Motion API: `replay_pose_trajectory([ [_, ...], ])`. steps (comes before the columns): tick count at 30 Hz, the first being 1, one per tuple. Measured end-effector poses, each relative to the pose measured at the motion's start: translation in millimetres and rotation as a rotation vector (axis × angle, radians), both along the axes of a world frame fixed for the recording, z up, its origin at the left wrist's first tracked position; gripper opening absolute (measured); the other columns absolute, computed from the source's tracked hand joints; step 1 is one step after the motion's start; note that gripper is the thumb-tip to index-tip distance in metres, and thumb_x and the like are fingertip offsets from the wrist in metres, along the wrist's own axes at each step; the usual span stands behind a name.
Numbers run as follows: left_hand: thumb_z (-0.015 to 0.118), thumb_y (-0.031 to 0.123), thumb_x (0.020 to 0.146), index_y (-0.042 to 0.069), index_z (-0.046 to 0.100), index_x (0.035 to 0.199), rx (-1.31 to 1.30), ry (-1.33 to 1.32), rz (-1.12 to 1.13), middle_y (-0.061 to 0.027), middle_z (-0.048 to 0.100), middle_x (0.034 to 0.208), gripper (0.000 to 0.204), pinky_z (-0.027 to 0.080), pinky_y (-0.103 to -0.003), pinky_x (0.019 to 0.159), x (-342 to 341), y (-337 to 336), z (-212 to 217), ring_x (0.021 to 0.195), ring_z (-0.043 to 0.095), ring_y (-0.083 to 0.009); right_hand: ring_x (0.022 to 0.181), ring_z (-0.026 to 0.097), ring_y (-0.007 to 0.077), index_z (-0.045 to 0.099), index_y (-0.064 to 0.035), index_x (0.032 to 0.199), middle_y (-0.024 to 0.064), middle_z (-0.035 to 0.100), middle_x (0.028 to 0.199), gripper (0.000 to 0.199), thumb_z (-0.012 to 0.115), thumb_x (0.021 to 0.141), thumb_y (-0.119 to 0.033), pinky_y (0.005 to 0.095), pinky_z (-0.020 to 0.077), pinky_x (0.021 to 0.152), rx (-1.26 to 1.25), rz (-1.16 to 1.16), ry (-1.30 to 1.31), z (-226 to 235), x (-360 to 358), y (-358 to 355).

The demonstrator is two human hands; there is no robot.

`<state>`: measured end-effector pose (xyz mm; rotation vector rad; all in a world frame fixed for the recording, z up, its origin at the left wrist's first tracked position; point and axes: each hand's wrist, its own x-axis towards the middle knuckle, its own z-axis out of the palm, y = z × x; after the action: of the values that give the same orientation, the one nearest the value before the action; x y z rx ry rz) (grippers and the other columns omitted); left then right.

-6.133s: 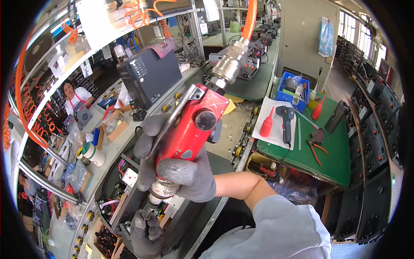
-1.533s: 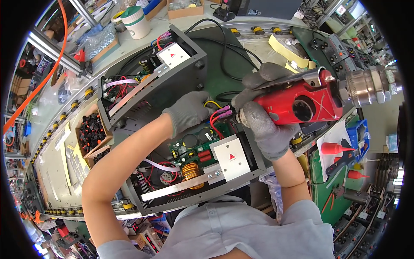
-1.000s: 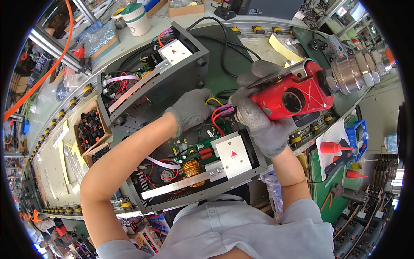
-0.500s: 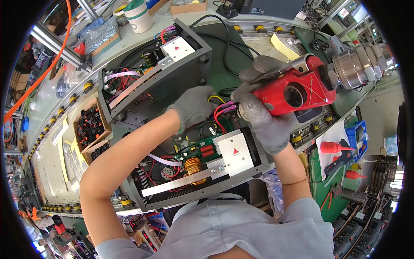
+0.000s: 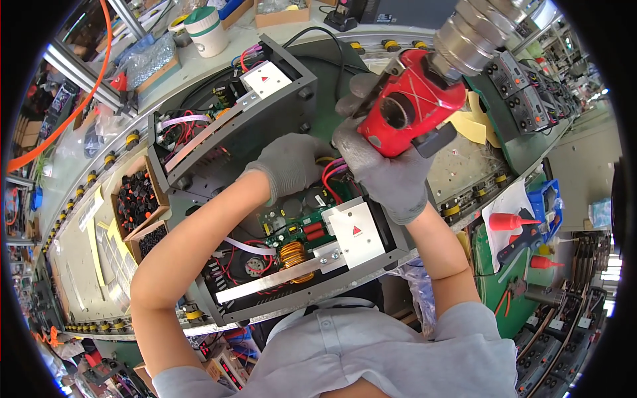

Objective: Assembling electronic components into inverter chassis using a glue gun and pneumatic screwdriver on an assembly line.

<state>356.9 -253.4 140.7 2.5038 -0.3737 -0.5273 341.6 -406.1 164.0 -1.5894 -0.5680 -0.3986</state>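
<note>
Red pneumatic screwdriver [image 5: 411, 99] sits in the right hand [image 5: 388, 172], grey-gloved fingers wrapped fully round its body, grip closed tight; its silver air coupling [image 5: 474, 30] points up and away from the open power-supply chassis [image 5: 292, 245] below. Tool tip is hidden behind the glove, can't tell whether it touches anything. Left hand [image 5: 288, 166], also grey-gloved, reaches into the chassis at its far edge, fingers curled down among the red and purple wires [image 5: 332, 176]; whether it actually pinches one I can't tell. Inside the chassis: green circuit board [image 5: 298, 229] at the centre, copper-wound coil [image 5: 293, 254] just nearer the person, white-labelled metal cover [image 5: 355, 232] right of the board, aluminium bar [image 5: 279, 278] along the near side. Second open chassis [image 5: 225, 126] lies just beyond the first, touching or nearly so. Left of the first chassis, cardboard boxes of black parts [image 5: 136, 199]. Well right of it, a green mat [image 5: 514, 292] with red-tipped bottles [image 5: 507, 221] and a blue bin [image 5: 547, 205]. Beyond the second chassis, a white and green cup [image 5: 206, 30].
</note>
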Motion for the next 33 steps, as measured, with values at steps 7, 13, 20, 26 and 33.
replay_pose_trajectory([
  [7, 0.059, 0.025, 0.081, 0.016, 0.07, 0.101, -0.104, -0.092, -0.155, -0.0177, 0.067, 0.087, 0.025, 0.051, -0.039, 0.076, 10, 6, -45, 0.083, 0.065, -0.034, 0.072, 0.062, 0.0159, 0.054, -0.0011, 0.104, 0.0073, 0.062, 0.085, 0.041, 0.069, 0.065, -0.001, 0.0278, 0.0513, 0.063, -0.009, -0.056, -0.201, 1, 6, 15],
  [13, 0.056, 0.017, 0.079, 0.013, 0.069, 0.1, -0.075, -0.223, -0.33, -0.0186, 0.066, 0.088, 0.026, 0.051, -0.041, 0.076, 21, 7, -64, 0.086, 0.064, -0.0356, 0.084, 0.063, 0.0135, 0.051, 0.0, 0.113, 0.0072, 0.061, 0.1, 0.047, 0.064, 0.068, 0.007, 0.0272, 0.0519, 0.07, -0.118, -0.065, -0.109, 3, 4, 6],
  [20, 0.057, 0.013, 0.075, 0.01, 0.068, 0.1, -0.004, -0.12, -0.323, -0.0196, 0.066, 0.09, 0.027, 0.051, -0.042, 0.078, 21, 7, -49, 0.089, 0.064, -0.0358, 0.082, 0.063, 0.0131, 0.053, 0.0004, 0.11, 0.0066, 0.063, 0.094, 0.046, 0.066, 0.066, 0.006, 0.0266, 0.0518, 0.069, -0.094, -0.06, -0.031, 4, 4, 7],
  [26, 0.056, 0.011, 0.073, 0.009, 0.069, 0.099, 0.106, -0.076, -0.277, -0.0198, 0.067, 0.091, 0.029, 0.051, -0.042, 0.08, 12, 0, -13, 0.09, 0.064, -0.0358, 0.082, 0.062, 0.0138, 0.053, -0.0009, 0.111, 0.0081, 0.061, 0.096, 0.048, 0.066, 0.066, 0.006, 0.027, 0.0521, 0.068, 0.069, -0.002, 0.007, 7, 0, 11],
  [33, 0.057, 0.013, 0.072, 0.006, 0.071, 0.09, 0.121, -0.119, -0.309, -0.0203, 0.067, 0.092, 0.024, 0.05, -0.042, 0.078, 9, -4, -24, 0.088, 0.065, -0.0358, 0.072, 0.063, 0.0142, 0.051, -0.0024, 0.116, 0.0059, 0.063, 0.097, 0.049, 0.066, 0.071, 0.007, 0.0245, 0.0511, 0.062, 0.165, 0.038, 0.106, 1, -6, 7],
])
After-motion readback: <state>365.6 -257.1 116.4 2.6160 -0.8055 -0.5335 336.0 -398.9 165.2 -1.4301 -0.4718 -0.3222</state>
